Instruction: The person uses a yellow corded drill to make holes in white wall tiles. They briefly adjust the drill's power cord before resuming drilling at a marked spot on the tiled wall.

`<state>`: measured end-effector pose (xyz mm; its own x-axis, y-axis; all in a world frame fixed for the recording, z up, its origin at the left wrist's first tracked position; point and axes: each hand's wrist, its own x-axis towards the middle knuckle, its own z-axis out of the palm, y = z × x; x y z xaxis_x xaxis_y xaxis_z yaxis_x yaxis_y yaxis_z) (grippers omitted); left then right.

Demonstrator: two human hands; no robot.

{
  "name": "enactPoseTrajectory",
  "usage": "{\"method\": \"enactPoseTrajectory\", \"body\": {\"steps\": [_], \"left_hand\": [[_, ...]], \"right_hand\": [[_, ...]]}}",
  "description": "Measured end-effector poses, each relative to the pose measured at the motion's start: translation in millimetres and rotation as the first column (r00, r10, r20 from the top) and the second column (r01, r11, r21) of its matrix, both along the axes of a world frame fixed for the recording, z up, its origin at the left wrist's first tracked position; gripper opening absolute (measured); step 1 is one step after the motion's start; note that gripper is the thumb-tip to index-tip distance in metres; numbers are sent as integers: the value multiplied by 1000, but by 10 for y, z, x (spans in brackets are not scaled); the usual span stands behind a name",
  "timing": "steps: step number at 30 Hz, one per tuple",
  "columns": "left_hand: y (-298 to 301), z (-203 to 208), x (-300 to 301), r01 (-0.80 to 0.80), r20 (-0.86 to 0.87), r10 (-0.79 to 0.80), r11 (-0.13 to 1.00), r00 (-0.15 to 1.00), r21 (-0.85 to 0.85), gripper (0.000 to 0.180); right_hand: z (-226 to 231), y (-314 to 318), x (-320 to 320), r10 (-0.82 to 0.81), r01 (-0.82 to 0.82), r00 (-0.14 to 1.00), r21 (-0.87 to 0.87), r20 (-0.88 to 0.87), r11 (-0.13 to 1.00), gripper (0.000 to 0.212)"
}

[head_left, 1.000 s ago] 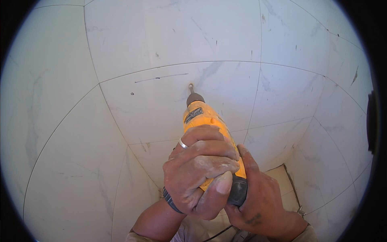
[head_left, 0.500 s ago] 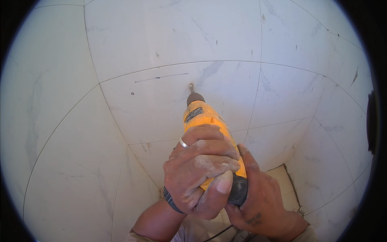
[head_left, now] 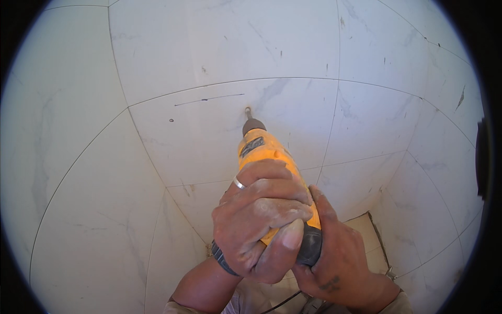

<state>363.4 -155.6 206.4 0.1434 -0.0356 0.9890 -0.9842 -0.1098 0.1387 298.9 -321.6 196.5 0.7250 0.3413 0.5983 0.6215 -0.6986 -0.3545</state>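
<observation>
Both hands — left hand (head_left: 261,220) over right hand (head_left: 334,261) — clamp the drill (head_left: 272,172), bit (head_left: 248,112) against the wall tile (head_left: 209,141) near its top edge; drilling underway — next calls for steady, straight pressure

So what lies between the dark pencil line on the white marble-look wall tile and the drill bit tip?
Nothing: in the head view, bare white tile runs from the pencil line to the bit of the yellow drill.

Tiled corner, bright even light

Large white marbled wall tiles (head_left: 219,47) filling the view w/ thin dark grout lines; pencil line (head_left: 209,98) showing on one tile; beige floor tiles (head_left: 366,230) peeking in at btm right.
</observation>
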Motion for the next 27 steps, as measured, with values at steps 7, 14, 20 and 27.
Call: {"method": "enactPoseTrajectory", "body": {"steps": [7,14,20,27], "left_hand": [[0,4,6,0,7,0,1000,1000,-3,27],[-2,0,8,-1,2,1,1000,1000,-12,29],[-12,0,11,-2,-3,2,1000,1000,-14,28],[-9,-9,4,-8,-9,8,1000,1000,-11,27]], "right_hand": [[-5,1,10,5,-5,1000,1,15,1000,95],[-12,11,18,2,-2,1000,3,24,1000,93],[-2,0,20,10,-10,999,2,32,1000,93],[-18,-7,32,12,-12,1000,2,25,1000,93]]}}
